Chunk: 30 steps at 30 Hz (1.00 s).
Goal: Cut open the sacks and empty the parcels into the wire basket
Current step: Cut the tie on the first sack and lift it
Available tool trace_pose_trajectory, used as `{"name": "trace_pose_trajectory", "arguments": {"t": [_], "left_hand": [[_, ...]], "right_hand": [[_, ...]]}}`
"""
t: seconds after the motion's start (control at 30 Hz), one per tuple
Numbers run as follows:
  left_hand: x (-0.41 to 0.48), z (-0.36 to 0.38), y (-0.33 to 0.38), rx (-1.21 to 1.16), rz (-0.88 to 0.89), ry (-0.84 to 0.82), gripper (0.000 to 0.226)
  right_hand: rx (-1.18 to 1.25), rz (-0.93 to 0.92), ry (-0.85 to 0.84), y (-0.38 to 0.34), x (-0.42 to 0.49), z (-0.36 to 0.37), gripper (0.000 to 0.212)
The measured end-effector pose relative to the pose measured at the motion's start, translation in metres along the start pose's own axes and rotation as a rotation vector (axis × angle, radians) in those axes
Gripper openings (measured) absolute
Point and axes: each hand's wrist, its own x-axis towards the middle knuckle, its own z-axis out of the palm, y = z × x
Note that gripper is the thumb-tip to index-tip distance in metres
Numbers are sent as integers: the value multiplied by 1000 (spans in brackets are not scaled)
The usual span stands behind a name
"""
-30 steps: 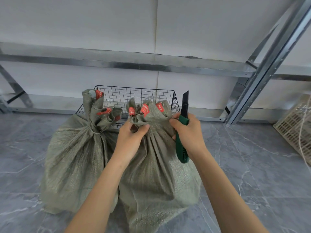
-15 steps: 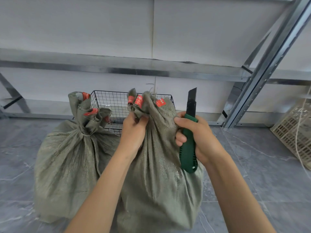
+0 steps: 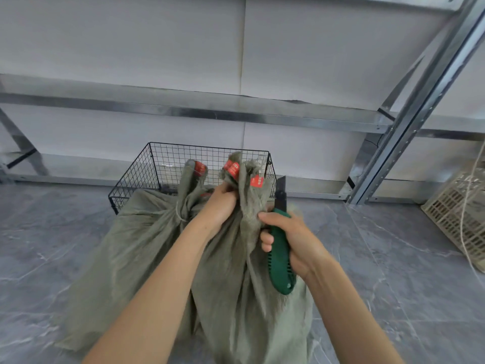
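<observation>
Two grey-green woven sacks stand on the floor in front of a black wire basket (image 3: 154, 166). My left hand (image 3: 221, 203) grips the bunched neck of the right sack (image 3: 244, 279), just below its red labels. My right hand (image 3: 291, 240) holds a green utility knife (image 3: 279, 261), blade pointing up beside the sack's neck. The left sack (image 3: 131, 248) is tied with string and leans against the basket's front; its neck is partly hidden behind my left hand.
A metal shelving frame (image 3: 409, 122) runs along the white wall behind the basket. A beige plastic crate (image 3: 456, 216) with a loose cord lies at the right. Grey marbled floor tiles (image 3: 52, 232) surround the sacks.
My left hand has pulled the right sack's neck up and toward the left sack. The knife hand has stayed close beside it. The view has shifted so the sacks sit lower.
</observation>
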Motion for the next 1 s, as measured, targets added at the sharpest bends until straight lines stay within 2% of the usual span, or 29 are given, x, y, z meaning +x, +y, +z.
{"name": "trace_pose_trajectory", "arguments": {"t": [0.1, 0.3, 0.37, 0.47, 0.57, 0.7, 0.83, 0.9, 1.0], "left_hand": [[1, -1, -9, 84, 50, 34, 13], [-10, -5, -6, 156, 122, 71, 22], [-20, -4, -5, 173, 187, 168, 28], [-37, 4, -1, 178, 346, 316, 17], [-44, 15, 9, 159, 322, 227, 12], [-39, 25, 15, 189, 245, 107, 26], [-39, 29, 15, 235, 256, 69, 13], [-42, 28, 13, 247, 297, 75, 7], [-46, 24, 9, 172, 313, 78, 8]], "right_hand": [[12, 22, 7, 8, 2, -2, 11], [-50, 21, 105, 0, -3, -6, 13], [-103, -17, 149, -3, -5, -9, 11], [-138, -84, 186, -8, -7, -11, 6], [-192, -161, 189, -12, -9, -10, 10], [-327, -270, 200, -15, -13, -9, 27], [-441, -329, 196, -19, -22, -7, 22], [-418, -320, 205, -21, -26, -7, 19], [-212, -238, 263, -27, -26, -10, 25]]}}
